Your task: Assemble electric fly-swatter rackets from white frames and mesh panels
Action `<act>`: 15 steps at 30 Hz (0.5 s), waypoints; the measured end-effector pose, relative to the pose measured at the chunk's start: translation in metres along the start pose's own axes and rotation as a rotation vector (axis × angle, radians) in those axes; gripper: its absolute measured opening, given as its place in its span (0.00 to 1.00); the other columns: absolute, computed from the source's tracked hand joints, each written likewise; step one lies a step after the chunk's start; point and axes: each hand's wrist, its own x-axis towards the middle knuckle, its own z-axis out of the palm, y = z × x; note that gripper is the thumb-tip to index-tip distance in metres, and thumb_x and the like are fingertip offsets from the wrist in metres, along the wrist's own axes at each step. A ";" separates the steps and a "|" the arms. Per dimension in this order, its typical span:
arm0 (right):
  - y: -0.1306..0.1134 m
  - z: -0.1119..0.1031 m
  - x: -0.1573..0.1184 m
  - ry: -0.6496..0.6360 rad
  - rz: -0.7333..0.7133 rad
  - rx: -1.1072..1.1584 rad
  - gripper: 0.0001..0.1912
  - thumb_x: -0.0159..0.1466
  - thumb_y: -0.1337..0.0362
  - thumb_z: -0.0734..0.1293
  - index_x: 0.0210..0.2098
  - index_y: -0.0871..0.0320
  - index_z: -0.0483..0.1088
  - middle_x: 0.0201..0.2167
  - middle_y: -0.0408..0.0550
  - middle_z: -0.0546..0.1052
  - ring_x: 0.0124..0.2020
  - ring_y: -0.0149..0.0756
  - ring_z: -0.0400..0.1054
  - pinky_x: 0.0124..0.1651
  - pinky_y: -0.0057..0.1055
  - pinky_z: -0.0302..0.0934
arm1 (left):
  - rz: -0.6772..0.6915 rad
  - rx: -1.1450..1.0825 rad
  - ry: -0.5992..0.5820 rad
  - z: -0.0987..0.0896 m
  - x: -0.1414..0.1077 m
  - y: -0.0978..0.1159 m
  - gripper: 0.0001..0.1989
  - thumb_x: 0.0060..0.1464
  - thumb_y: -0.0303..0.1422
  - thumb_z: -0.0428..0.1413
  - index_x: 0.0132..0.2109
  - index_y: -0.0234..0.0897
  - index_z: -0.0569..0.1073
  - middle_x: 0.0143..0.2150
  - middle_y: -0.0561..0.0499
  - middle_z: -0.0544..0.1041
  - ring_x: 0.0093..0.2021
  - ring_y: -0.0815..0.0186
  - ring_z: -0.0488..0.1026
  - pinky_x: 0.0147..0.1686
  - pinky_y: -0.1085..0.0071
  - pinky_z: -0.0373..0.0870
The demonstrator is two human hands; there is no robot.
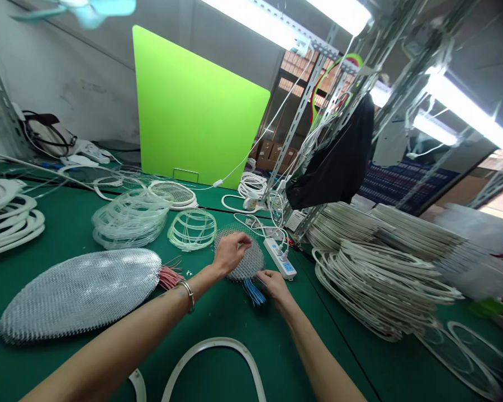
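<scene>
The left hand (229,254), curled over the grey mesh (252,260) at frame centre, and the right hand (274,285), beside the blue wires (254,292) — I cannot tell whether either grips — lie near a white power strip (278,255) right of centre.

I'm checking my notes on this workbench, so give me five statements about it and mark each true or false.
1. The left hand is over the mesh with the blue strands. True.
2. The right hand is next to the pink strands. False: it is next to the blue ones.
3. A bracelet is worn on the left arm. True.
4. The upright board is red. False: the board is green.
5. The power strip has plugs in it. True.
</scene>
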 end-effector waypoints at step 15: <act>-0.058 0.022 -0.010 -0.120 -0.066 0.531 0.15 0.70 0.60 0.63 0.51 0.62 0.68 0.38 0.48 0.78 0.29 0.30 0.73 0.30 0.28 0.70 | 0.043 -0.360 -0.069 -0.023 -0.050 0.027 0.10 0.55 0.28 0.55 0.44 0.44 0.76 0.47 0.50 0.78 0.53 0.61 0.70 0.60 0.61 0.58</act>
